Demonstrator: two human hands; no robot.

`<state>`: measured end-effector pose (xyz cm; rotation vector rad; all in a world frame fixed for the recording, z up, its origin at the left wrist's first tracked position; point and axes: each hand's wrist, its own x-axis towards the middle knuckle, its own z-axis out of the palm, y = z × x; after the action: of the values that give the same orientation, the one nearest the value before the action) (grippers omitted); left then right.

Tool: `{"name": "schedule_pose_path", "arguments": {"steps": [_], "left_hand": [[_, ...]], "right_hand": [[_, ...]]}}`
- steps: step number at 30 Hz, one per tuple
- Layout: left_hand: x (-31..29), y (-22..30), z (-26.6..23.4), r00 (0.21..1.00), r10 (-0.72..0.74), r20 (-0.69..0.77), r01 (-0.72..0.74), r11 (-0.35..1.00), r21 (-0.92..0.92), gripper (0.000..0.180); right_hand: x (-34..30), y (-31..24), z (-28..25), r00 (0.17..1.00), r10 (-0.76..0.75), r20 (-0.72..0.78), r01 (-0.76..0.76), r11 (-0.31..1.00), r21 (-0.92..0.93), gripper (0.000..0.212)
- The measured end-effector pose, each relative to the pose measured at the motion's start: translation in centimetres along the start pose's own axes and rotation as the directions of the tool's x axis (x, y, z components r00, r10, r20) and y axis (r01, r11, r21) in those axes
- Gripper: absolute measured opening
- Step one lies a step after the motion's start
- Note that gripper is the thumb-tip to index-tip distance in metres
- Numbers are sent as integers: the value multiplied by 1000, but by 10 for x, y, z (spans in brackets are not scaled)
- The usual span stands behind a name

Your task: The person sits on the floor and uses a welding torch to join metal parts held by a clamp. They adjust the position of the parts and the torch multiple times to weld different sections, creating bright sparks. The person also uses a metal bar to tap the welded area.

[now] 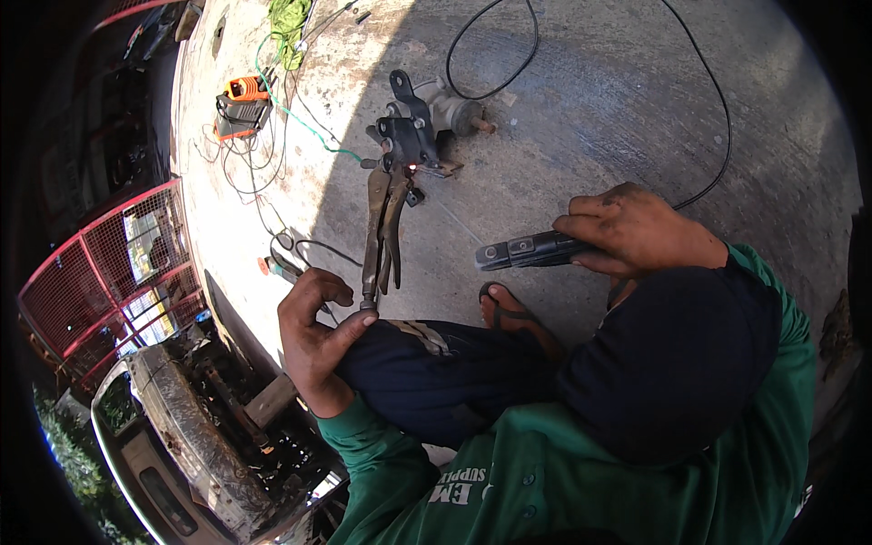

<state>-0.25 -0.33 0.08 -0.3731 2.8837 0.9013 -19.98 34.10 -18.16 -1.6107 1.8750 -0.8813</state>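
Locking pliers (373, 227) stand with their jaws on a black metal bracket (413, 136). My left hand (316, 331) pinches the screw end of their handle between thumb and fingers. In my right hand (636, 227) is a welding electrode holder (531, 250), gripped around its dark handle. A thin electrode (459, 224) runs from its tip toward the bracket. Beside the plier jaws, a small spot on the bracket's lower edge glows. A grey cylindrical metal part (452, 111) lies against the bracket's far side.
An orange and black welding machine (243, 109) sits at the far left among loose cables. A black cable (729, 118) loops across the concrete floor (599, 109). Another tool (283, 263) lies behind my left hand. A red mesh fence (100, 263) and a vehicle body (182, 436) stand left.
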Motion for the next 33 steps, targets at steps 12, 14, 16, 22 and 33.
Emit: {"name": "schedule_pose_path", "arguments": {"steps": [12,14,16,22,33], "left_hand": [[4,11,4,992,-21,124,25,999,-32,39],[5,6,-1,988,22,150,-16,999,-36,37],[8,2,-1,985,48,164,-42,998,-41,36],[9,-14,-11,970,155,189,-145,987,-68,37],[18,-29,-21,995,81,55,-60,949,-308,37]], "right_hand": [[-34,40,-41,988,73,-133,0,877,480,52],[-58,59,-46,942,242,-234,-56,798,599,57],[-84,67,-50,800,561,-214,-189,574,796,62],[-60,60,-76,546,589,-596,97,662,743,64],[-15,49,-100,334,659,-674,-336,751,568,27]]}}
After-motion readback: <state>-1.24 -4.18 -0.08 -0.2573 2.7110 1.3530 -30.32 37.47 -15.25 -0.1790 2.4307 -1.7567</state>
